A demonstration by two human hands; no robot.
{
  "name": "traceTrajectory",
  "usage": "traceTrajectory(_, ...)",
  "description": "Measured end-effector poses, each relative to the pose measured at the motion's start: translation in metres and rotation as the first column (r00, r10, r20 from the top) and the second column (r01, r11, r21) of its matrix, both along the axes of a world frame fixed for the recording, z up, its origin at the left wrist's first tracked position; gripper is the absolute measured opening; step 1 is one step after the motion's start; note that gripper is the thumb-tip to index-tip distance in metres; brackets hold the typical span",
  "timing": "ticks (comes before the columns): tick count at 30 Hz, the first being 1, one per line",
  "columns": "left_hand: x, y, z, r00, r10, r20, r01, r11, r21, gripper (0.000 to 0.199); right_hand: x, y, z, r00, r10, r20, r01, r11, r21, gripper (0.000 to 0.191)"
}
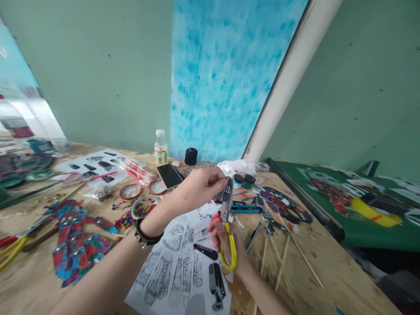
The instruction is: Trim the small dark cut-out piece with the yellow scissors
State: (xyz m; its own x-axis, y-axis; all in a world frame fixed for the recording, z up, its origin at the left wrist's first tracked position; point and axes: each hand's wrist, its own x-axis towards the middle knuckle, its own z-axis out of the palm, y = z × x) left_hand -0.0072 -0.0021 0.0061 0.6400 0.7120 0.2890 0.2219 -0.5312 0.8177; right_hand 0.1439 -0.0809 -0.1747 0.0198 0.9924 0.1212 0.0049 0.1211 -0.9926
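While the right hand (pixel 226 238) grips the yellow loop handles of the scissors (pixel 228 227), fingers closed round them, the left hand (pixel 201 186) pinches a small grey paper cut-out (pixel 228 192) at the blades, fingertips pressed together on it. Both meet just above the middle of the rough plywood worktop (pixel 328 271). At six o'clock of them lies a white printed sheet (pixel 183 271) of black outline shapes. At nine o'clock sit glossy painted pieces (pixel 78 245) in red and blue, with round tins of beads (pixel 144 205). At twelve stand a clear plastic bottle (pixel 160 148) and a dark phone (pixel 169 175). Thin wooden sticks (pixel 282 262) lie at four. Behind, pale green walls flank a mottled blue panel (pixel 226 74).
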Motion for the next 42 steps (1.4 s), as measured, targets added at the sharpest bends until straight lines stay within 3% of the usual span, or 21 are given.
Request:
traceTrajectory(8, 0.001, -0.001, 0.001, 0.999, -0.001, -0.046, 0.003, 0.999, 0.034, 0.022, -0.001, 0.0, -0.002, 1.0, 0.011, -0.011, -0.011, 1.0, 0.027, 0.058)
traceTrajectory(19, 0.0, -0.001, 0.001, 0.998, -0.001, -0.059, 0.005, 0.998, 0.069, 0.022, -0.003, -0.005, 0.014, 0.999, -0.003, 0.047, 0.003, 1.0, 0.007, 0.062)
traceTrajectory(29, -0.002, -0.002, 0.003, 0.998, -0.013, -0.067, 0.017, 0.998, 0.066, 0.022, -0.005, -0.002, 0.01, 1.0, -0.014, -0.005, 0.014, 1.0, -0.023, 0.061)
traceTrajectory(42, -0.019, 0.007, 0.006, 0.992, -0.057, -0.116, 0.071, 0.99, 0.119, 0.021, -0.002, -0.004, 0.011, 0.995, 0.013, 0.103, -0.01, 1.0, -0.024, 0.056)
